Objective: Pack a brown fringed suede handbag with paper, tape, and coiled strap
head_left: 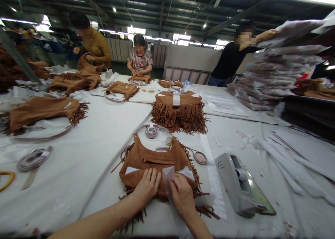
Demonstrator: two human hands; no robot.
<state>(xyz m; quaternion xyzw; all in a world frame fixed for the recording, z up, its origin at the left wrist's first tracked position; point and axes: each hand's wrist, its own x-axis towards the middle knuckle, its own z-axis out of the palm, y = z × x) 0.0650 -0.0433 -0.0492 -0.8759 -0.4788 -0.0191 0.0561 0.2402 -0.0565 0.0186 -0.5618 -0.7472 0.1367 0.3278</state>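
Note:
A brown suede fringed handbag [154, 157] lies on the white-covered table in front of me, its zip pocket facing up and its strap end away from me. My left hand [148, 183] rests flat on the bag's lower part, fingers stretched out. Just to the right, my right hand [181, 193] is closed with thumb and fingers on a thin white paper strip [168, 176] that stands up from the bag. White pieces show on the bag on both sides of the hands. A coiled, wrapped strap [151, 131] lies by the bag's top.
A grey tape dispenser [237, 185] stands to the right. Behind the bag sits a second fringed bag [178, 109]; another brown bag [44, 111] lies at left. Wrapped bags form a tall stack [272, 78] at back right. Several people work around the table's far side.

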